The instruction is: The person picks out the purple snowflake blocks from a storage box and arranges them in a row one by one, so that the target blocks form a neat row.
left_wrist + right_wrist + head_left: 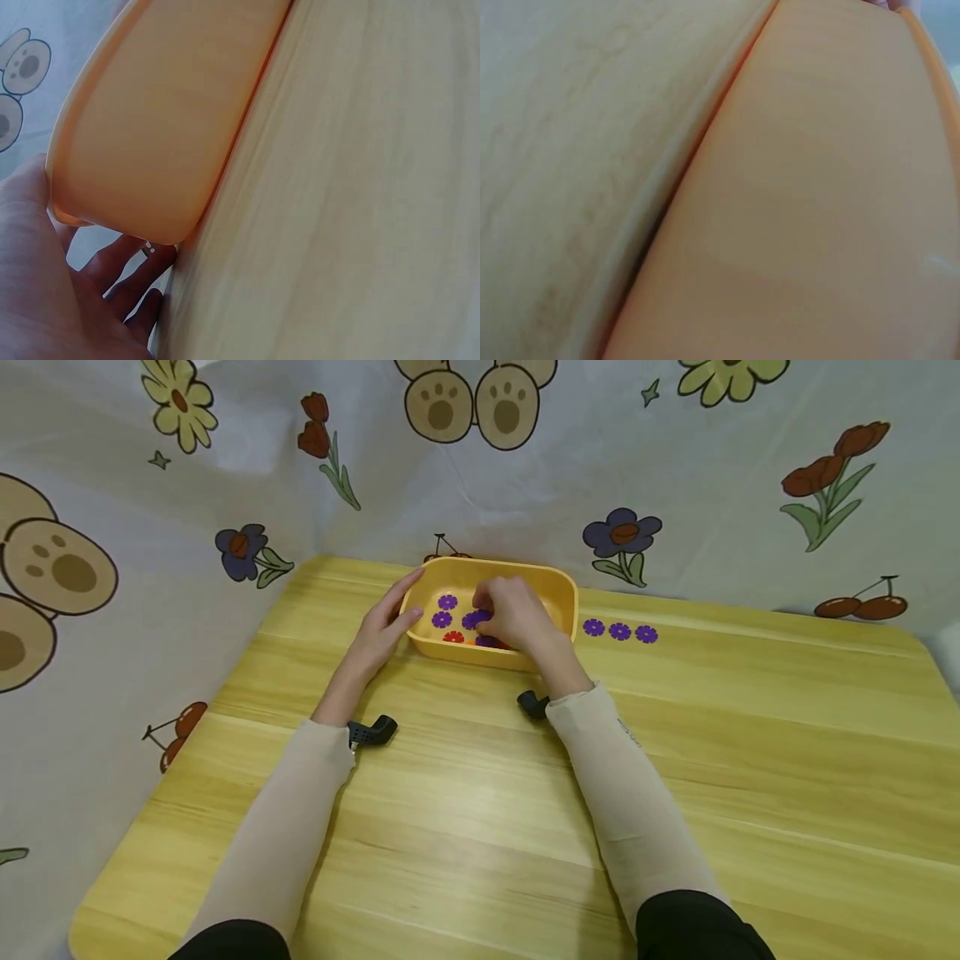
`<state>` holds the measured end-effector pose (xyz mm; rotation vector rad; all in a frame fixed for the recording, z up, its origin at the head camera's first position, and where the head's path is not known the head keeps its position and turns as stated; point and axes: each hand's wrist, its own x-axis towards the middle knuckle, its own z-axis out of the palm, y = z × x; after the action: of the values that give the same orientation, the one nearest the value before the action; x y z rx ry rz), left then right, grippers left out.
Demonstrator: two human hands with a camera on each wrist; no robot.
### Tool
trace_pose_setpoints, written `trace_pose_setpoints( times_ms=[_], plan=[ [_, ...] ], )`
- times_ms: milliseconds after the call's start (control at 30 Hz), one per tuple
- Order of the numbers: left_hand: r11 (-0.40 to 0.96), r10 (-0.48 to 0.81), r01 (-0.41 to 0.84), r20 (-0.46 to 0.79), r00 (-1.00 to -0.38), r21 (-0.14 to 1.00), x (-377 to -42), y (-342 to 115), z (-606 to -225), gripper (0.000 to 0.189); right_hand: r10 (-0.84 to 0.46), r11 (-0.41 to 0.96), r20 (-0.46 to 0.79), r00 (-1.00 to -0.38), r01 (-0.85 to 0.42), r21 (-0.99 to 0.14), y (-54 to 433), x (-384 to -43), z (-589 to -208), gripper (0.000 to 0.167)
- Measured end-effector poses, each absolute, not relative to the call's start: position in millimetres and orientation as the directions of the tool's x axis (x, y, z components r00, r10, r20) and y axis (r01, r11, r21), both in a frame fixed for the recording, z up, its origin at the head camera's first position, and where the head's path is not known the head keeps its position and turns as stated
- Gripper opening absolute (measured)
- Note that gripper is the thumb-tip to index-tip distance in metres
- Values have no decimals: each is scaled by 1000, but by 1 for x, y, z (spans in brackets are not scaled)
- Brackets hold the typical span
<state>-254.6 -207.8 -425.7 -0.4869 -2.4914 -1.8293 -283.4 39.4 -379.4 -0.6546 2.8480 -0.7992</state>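
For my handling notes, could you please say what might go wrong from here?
The right hand might, on leaving the yellow bin, brush the three purple flower-shaped discs beside it. The bin might slide if the left hand slackens at its rim. The red disc inside might come up with purple ones.

Yellow bin at the left hand; purple discs and red disc near the right hand; yellow wood-grained table below; flower-printed white cloth beyond.
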Motion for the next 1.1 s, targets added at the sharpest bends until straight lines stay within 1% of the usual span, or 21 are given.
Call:
trace_pose_setpoints(
  times_ms=[200,367,633,767,900,1100],
  plan=[
    [300,234,259,193,-953,918,-259,-212,-434,61,-423,755,21,-906,-365,-544,49,-278,-374,31],
    [315,234,274,205,-950,909,-258,-211,-432,60,-406,726,80,-910,-375,-576,64,-271,-366,31],
    [290,246,288,220,-944,913,-257,-210,-432,60,-417,731,138,-898,-422,-537,81,-268,-360,32],
    [291,245,285,217,-945,913,-259,-209,-433,60,-416,722,169,-894,-437,-537,90,-268,-361,34],
    [295,239,274,207,-949,915,-259,-209,-433,61,-411,695,230,-882,-467,-547,102,-264,-361,35],
    [293,239,254,187,-953,922,-248,-205,-417,61,-382,684,297,-875,-484,-546,119,-258,-359,34]
  ],
)
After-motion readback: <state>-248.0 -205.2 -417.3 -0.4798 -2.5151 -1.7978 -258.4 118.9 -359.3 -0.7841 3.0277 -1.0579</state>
